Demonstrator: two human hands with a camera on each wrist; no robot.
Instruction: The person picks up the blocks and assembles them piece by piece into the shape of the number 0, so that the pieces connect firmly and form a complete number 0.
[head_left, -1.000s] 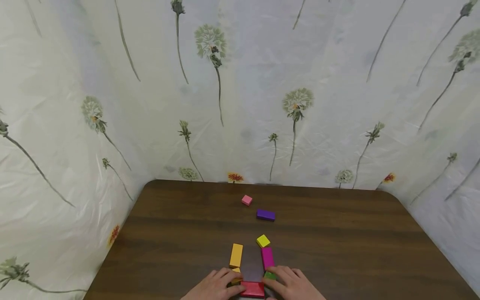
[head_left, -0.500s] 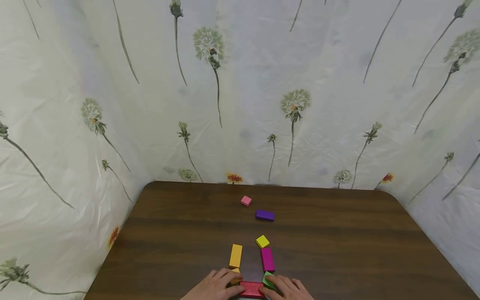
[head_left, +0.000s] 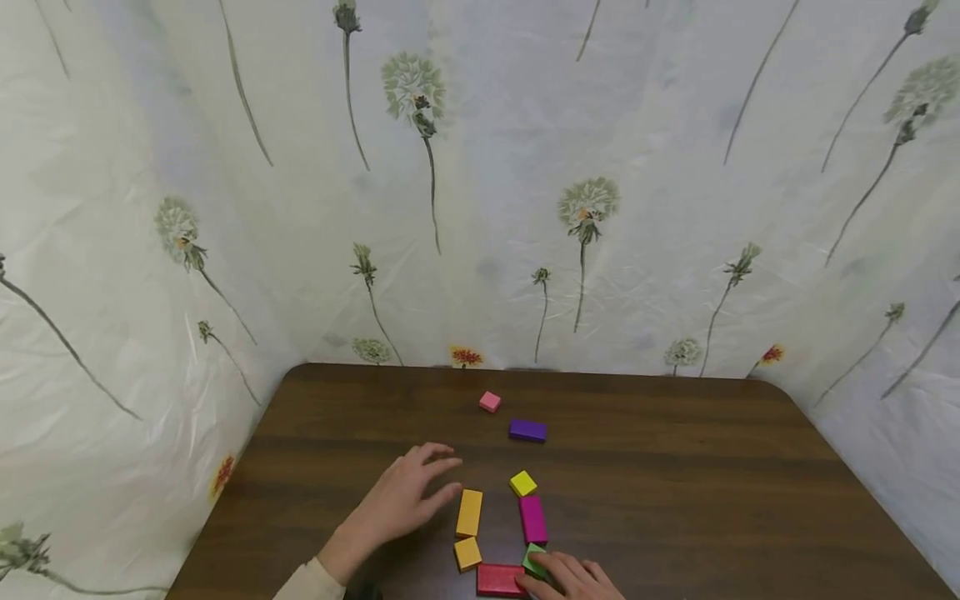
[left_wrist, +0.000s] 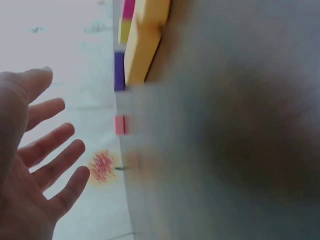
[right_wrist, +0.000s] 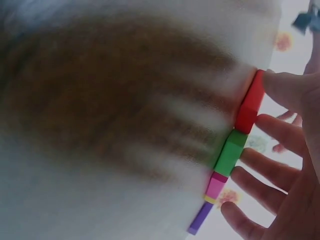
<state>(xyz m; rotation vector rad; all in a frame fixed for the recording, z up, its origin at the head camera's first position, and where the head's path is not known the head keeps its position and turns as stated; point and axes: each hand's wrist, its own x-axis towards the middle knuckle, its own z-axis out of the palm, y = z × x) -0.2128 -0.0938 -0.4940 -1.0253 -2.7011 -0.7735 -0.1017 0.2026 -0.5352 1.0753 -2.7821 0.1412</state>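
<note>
In the head view my left hand (head_left: 405,496) hovers with fingers spread, left of a long orange block (head_left: 470,513). Nothing lies in its palm in the left wrist view. Below that block is an orange cube (head_left: 467,553), then a red block (head_left: 498,581) lying crosswise. My right hand (head_left: 573,579) touches the red block's right end and a green cube (head_left: 533,560), its fingers extended. In the right wrist view the thumb (right_wrist: 285,87) reaches the red block's far end. A magenta block (head_left: 533,521) and a turned yellow cube (head_left: 523,483) continue the right-hand row.
A purple block (head_left: 527,430) and a small pink block (head_left: 490,402) lie farther back on the dark wooden table (head_left: 675,483). A pale sheet (head_left: 495,167) printed with dandelions hangs behind the table and along its sides.
My left hand has lifted off the orange cube and red block and moved forward and left. My right hand has shifted slightly left, and the green cube now sits turned at an angle.
</note>
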